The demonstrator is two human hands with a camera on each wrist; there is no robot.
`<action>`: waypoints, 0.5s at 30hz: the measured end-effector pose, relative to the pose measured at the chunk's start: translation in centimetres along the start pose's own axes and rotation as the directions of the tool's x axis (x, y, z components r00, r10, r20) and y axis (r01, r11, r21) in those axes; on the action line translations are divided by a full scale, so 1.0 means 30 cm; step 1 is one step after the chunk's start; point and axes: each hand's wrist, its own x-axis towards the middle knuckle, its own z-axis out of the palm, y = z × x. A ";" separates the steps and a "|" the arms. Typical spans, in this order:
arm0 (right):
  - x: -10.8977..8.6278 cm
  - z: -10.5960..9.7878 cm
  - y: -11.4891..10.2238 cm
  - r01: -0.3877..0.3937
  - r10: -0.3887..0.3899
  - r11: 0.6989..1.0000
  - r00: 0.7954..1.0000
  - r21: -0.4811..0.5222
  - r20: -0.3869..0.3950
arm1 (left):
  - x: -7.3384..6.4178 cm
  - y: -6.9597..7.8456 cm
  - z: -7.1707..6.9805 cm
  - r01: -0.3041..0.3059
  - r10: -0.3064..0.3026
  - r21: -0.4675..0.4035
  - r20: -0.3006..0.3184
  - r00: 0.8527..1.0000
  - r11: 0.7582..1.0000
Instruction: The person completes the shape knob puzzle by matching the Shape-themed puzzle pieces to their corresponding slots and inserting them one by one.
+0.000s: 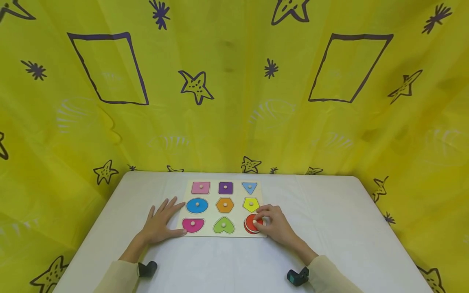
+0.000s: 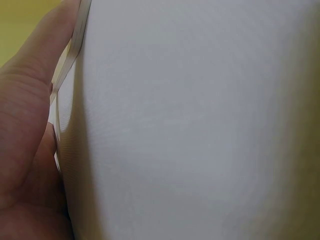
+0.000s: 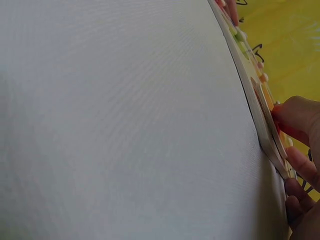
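Observation:
A wooden peg puzzle board lies flat on the white table. My right hand pinches the knob of the red round puzzle piece at the board's near right corner. That piece sits a little off its outlined recess, and its rim stands above the board in the right wrist view. Spread fingers of my left hand rest at the board's left edge, with the thumb by the magenta half-round piece. Beside the red piece is a green heart piece.
Other knobbed pieces fill the board: pink rectangle, purple square, blue triangle, blue oval, orange hexagon and yellow pentagon. A yellow patterned curtain hangs around the white table.

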 end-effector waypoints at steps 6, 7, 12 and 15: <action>-0.004 0.008 -0.002 0.011 -0.011 0.999 1.000 -0.033 0.011 | 0.001 0.008 -0.007 0.021 -0.021 0.021 0.023 0.999 1.000; -0.004 0.008 -0.002 0.014 -0.013 0.999 1.000 -0.036 0.011 | 0.001 0.008 -0.008 0.026 -0.026 0.025 0.028 0.999 0.999; -0.005 0.010 -0.005 0.024 -0.024 0.999 0.999 -0.046 0.021 | 0.002 0.014 -0.012 0.035 -0.036 0.032 0.043 0.998 0.999; -0.005 0.012 -0.003 0.035 -0.034 0.998 0.999 -0.053 0.024 | 0.002 0.017 -0.017 0.042 -0.044 0.032 0.050 0.998 0.999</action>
